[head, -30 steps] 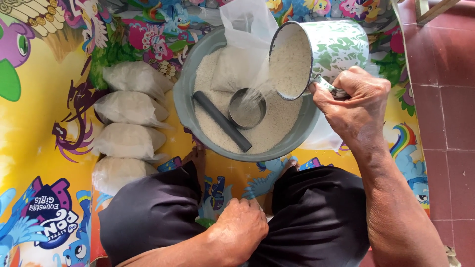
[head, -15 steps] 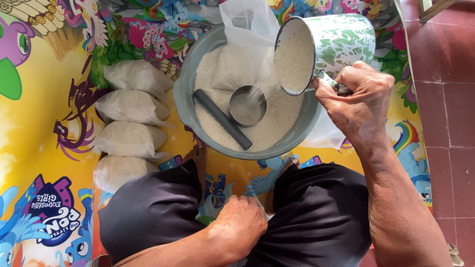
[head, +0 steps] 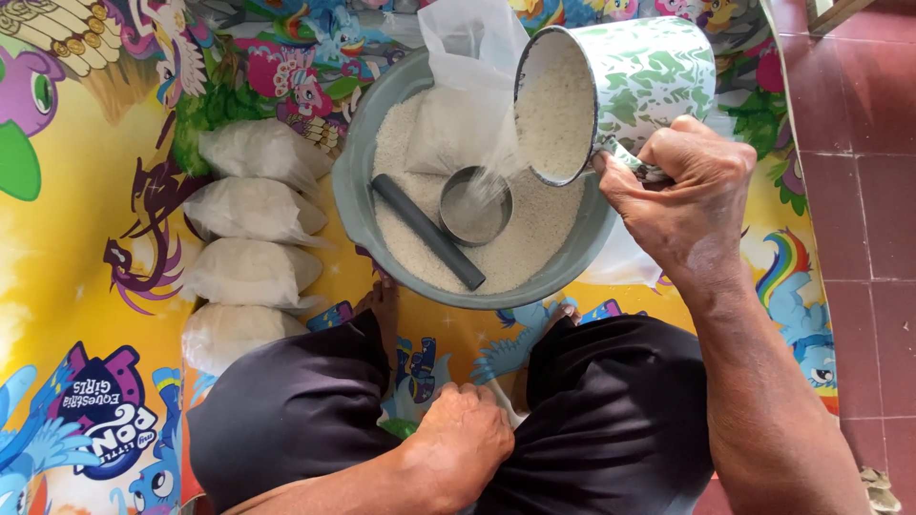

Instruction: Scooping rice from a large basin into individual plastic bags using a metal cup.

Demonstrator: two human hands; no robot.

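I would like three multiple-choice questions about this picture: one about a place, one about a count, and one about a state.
1. Where does the dark tube lie?
A. On the mat beside the filled bags
B. In the grey basin, on the rice
C. Inside the mug

2. How many filled bags lie in a row left of the basin?
A. Two
B. Four
C. Six

3. How is the green-patterned mug held by the right hand?
A. Upright and empty
B. Upside down on the mat
C. Tilted, with rice pouring out

Answers:
1 B, the tube rests on the rice near the small metal cup.
2 B, four white bags lie one below another.
3 C, grains stream from its mouth toward the clear bag in the basin.
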